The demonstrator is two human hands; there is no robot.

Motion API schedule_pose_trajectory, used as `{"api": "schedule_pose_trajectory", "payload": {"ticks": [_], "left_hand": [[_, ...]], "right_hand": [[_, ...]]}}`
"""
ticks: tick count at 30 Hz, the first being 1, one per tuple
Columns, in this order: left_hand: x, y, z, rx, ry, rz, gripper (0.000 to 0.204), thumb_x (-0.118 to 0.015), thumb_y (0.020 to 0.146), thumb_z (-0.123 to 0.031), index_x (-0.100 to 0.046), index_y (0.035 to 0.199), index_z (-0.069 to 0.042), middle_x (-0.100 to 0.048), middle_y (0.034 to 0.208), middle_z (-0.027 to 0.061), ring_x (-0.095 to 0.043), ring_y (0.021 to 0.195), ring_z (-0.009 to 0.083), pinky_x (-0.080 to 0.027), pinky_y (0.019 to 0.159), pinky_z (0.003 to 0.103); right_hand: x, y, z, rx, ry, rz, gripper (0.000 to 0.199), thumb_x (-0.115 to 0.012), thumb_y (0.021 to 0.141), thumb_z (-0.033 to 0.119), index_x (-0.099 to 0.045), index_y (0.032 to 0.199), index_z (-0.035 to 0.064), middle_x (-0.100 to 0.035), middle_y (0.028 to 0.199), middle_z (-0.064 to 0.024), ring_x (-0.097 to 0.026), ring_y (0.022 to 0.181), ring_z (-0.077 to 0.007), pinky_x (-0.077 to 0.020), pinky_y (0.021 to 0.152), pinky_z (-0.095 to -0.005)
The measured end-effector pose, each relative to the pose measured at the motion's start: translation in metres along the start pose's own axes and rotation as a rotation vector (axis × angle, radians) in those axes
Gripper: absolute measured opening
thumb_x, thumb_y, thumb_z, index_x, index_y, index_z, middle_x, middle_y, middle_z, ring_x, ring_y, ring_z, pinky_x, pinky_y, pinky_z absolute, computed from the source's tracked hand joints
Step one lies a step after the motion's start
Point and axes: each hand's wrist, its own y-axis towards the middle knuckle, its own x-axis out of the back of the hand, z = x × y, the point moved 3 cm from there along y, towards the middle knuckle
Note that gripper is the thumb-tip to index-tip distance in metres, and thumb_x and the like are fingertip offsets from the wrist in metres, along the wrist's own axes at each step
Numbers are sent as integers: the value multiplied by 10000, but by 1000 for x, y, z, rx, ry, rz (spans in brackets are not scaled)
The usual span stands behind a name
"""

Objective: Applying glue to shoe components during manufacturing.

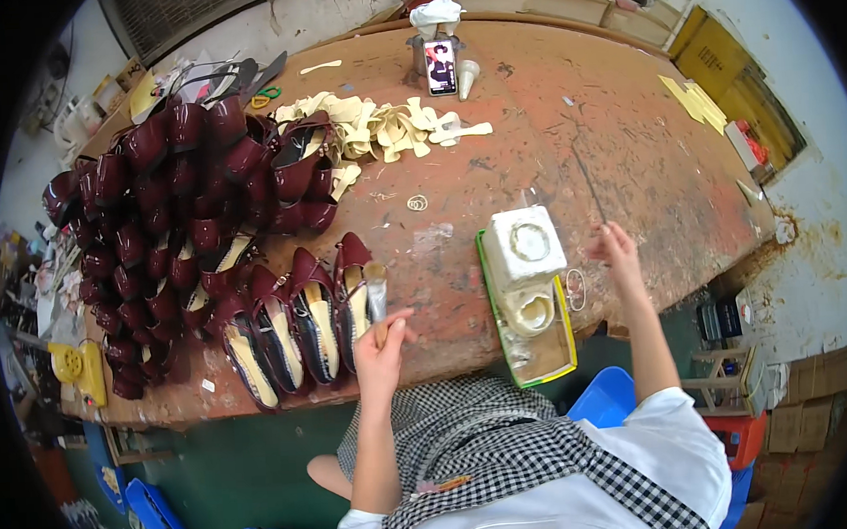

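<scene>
My left hand (382, 353) is closed around the wooden handle of a flat brush (376, 290), whose pale bristles point away from me. The brush is right beside a row of glossy dark red shoes (315, 328) with beige inner soles, standing at the table's near edge. To the right, my right hand (618, 254) is raised over the table with its fingers pinched. A thin dark line runs from its fingertips toward the far side; I cannot tell whether it is a held stick or a table mark. A white foam block with a round opening (529, 246) is left of that hand.
A big heap of dark red shoes (170, 195) fills the table's left. Behind it lie cream shoe-shaped pieces (380, 125) and green-handled scissors (265, 96). A phone (440, 67) stands upright at the back. A yellow-edged tray (562, 361) carries the foam block and a pot (530, 314).
</scene>
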Motion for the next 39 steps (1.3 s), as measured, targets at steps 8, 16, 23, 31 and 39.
{"api": "schedule_pose_trajectory", "payload": {"ticks": [8,16,23,31,39], "left_hand": [[-112,41,28,-25,-145,85,398,-593,1082,-198,-625,1432,-13,-699,1330,77,-693,1073,137,-598,924,324],[-63,48,15,-117,-87,-33,419,-592,1081,-202,-601,1468,-42,-661,1385,92,-672,1169,177,-571,1014,370],[-38,82,-36,-367,501,-124,320,-680,985,-202,-744,1270,-70,-698,1299,137,-648,1231,298,-483,1057,387],[-87,117,-38,-481,728,-148,324,-705,941,-281,-760,1172,-62,-708,1311,105,-654,1175,342,-506,1015,437],[-94,114,-29,-588,750,-237,243,-714,935,-220,-765,1129,-83,-755,1186,66,-665,1136,312,-526,968,445]], "right_hand": [[-66,-15,-22,-97,224,207,296,-492,1129,307,-601,1195,41,-717,1261,-150,-724,1111,-229,-590,932,-368],[-150,-7,-11,-61,389,455,308,-484,1133,260,-608,1260,8,-697,1306,-125,-670,1232,-226,-552,1009,-374],[-79,0,11,232,45,346,383,-641,1035,113,-652,1406,19,-727,1232,-19,-626,1075,-74,-499,937,-251],[-6,-59,84,354,-721,605,375,-675,980,104,-675,1353,62,-719,932,-90,-688,892,-216,-538,784,-360],[-62,-69,88,781,-1102,698,361,-734,832,158,-725,1193,155,-700,928,-59,-691,913,-294,-566,776,-400]]}}
